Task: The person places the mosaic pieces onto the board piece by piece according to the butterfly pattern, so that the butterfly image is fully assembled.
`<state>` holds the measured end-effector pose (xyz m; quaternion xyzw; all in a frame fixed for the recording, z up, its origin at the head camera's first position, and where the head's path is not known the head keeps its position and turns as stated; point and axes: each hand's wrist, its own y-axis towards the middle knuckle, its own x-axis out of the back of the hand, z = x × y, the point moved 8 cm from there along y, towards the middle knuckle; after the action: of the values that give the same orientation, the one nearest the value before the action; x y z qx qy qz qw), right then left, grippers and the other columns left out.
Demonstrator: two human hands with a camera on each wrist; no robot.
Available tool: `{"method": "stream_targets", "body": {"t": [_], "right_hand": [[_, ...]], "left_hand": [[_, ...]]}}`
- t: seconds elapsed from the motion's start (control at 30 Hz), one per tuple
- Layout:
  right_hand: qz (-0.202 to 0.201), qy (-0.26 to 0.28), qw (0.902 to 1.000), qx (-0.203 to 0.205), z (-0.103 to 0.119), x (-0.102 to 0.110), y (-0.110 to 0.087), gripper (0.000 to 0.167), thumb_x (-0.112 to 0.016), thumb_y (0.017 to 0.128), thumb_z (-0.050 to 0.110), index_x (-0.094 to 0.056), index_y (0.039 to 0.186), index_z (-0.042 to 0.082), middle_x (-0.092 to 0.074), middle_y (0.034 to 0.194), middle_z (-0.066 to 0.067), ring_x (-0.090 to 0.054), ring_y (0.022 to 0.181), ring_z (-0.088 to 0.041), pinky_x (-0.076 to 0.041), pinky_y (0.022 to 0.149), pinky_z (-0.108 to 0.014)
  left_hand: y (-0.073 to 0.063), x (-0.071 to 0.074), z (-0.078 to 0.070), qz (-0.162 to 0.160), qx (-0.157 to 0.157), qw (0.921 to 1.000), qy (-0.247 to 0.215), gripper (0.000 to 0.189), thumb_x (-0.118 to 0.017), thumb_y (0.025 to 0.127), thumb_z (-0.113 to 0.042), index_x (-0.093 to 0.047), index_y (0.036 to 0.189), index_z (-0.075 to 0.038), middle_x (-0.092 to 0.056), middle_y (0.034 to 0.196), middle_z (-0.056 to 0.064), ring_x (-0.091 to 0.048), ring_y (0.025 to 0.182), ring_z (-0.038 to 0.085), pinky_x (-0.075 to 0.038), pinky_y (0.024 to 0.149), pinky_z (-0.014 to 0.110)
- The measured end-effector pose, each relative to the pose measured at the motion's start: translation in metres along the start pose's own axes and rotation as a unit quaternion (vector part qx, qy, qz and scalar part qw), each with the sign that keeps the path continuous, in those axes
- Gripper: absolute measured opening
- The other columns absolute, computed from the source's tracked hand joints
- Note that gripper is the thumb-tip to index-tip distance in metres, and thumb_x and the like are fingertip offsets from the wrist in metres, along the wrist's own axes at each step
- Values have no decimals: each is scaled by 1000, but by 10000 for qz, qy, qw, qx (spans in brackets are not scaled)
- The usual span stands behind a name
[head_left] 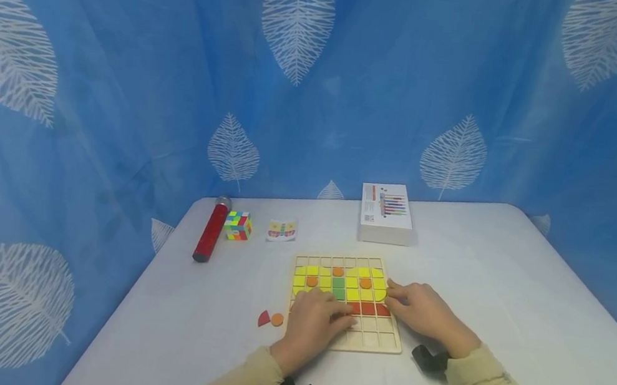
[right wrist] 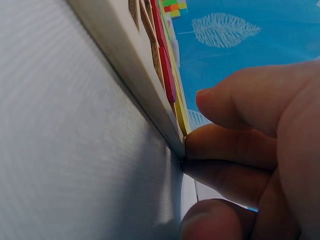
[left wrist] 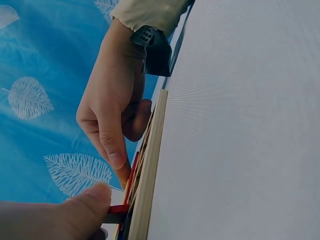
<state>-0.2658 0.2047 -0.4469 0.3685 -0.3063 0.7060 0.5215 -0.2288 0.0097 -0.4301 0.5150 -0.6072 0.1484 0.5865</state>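
A wooden grid board [head_left: 372, 339] lies on the table, filled in part with yellow, orange, green and red tiles. My left hand [head_left: 313, 320] is over its lower left part, covering several cells. Its thumb [left wrist: 90, 202] and a mostly hidden finger pinch a red tile [left wrist: 118, 210] at the board's surface. At the right edge is my right hand [head_left: 425, 308], its fingertips [right wrist: 197, 142] touching the board's side beside a yellow corner tile. Red tiles [head_left: 368, 308] form a row under the yellow ones.
Left of the board lie a loose red wedge [head_left: 264, 319] and an orange disc [head_left: 277, 320]. Farther back are a red cylinder with a silver end [head_left: 210, 234], a puzzle cube [head_left: 238, 226], a pattern card [head_left: 282, 231] and a white box [head_left: 387, 214]. A blue leaf-print curtain [head_left: 352, 97] hangs behind.
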Motion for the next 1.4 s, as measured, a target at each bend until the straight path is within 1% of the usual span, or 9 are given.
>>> {"method": "stream_targets", "body": {"t": [0.17, 0.37, 0.57, 0.63, 0.77, 0.93, 1.03, 1.23, 1.4], "right_hand": [[-42, 78, 10000, -16, -3, 3, -2, 37, -64, 100, 28, -72, 126, 3, -59, 145, -16, -48, 138, -47, -41, 109, -64], [9, 124, 9999, 12, -1, 2, -2, 37, -64, 100, 29, -73, 125, 4, -58, 146, -16, -49, 138, -46, -42, 110, -62], [33, 29, 10000, -86, -1, 1, 0, 38, -63, 100, 31, -73, 126, 6, -57, 147, -14, -56, 135, -42, -47, 106, -57], [28, -13, 10000, -64, -1, 1, 1, 37, -63, 100, 31, -73, 126, 6, -57, 147, -15, -60, 130, -38, -49, 101, -53], [28, -73, 9999, -103, -2, 0, 1, 37, -63, 100, 30, -73, 125, 6, -58, 146, -14, -64, 115, -28, -48, 90, -46], [22, 4, 9998, -188, -4, -2, 0, 37, -64, 99, 31, -73, 126, 6, -58, 147, -13, -63, 122, -33, -49, 92, -46], [7, 62, 9999, -141, -3, -3, -1, 38, -64, 100, 30, -73, 126, 5, -58, 146, -14, -60, 130, -38, -50, 94, -47], [-34, 93, 9999, -89, -3, -2, -1, 36, -64, 100, 30, -74, 124, 6, -58, 146, -13, -61, 128, -37, -49, 98, -50], [-37, 72, 10000, -30, -3, -1, -1, 35, -65, 100, 30, -75, 123, 7, -59, 146, -14, -63, 126, -35, -50, 97, -48]], "left_hand": [[2, 0, -2, -110, -167, 9998, 29, 23, -79, 86, -49, -82, 104, -35, -66, 80, -17, -47, 76, 4, -34, 71, 23], [-1, 1, -3, 169, -106, 9996, -203, 21, -80, 88, -42, -82, 107, -32, -73, 90, -17, -51, 80, 4, -35, 70, 22], [-3, -3, 4, 336, 249, 9902, -1329, 13, -81, 88, -35, -81, 100, -30, -74, 94, -24, -56, 86, -2, -43, 79, 23], [-3, -4, 5, 369, 263, 9891, -1398, 13, -80, 88, -36, -81, 100, -31, -72, 91, -25, -53, 85, -2, -42, 78, 21], [-3, -2, 2, 246, 83, 9968, -755, 15, -80, 87, -40, -82, 101, -34, -70, 88, -22, -50, 84, 2, -39, 76, 22], [-4, 0, -1, 79, -90, 9996, -251, 19, -81, 89, -36, -82, 107, -31, -73, 96, -16, -55, 92, 5, -43, 81, 25], [-6, 3, -6, -29, -437, 9990, 25, 17, -79, 91, -36, -81, 107, -32, -74, 99, -17, -57, 94, 6, -43, 80, 25], [-18, 3, -27, 104, -1550, 9828, 996, 22, -70, 95, -43, -79, 114, -35, -73, 113, -17, -58, 105, 10, -40, 82, 31], [-23, 4, -34, 351, -1828, 9768, 1056, 26, -67, 96, -44, -78, 115, -30, -73, 118, -15, -58, 109, 13, -41, 88, 35]]}}
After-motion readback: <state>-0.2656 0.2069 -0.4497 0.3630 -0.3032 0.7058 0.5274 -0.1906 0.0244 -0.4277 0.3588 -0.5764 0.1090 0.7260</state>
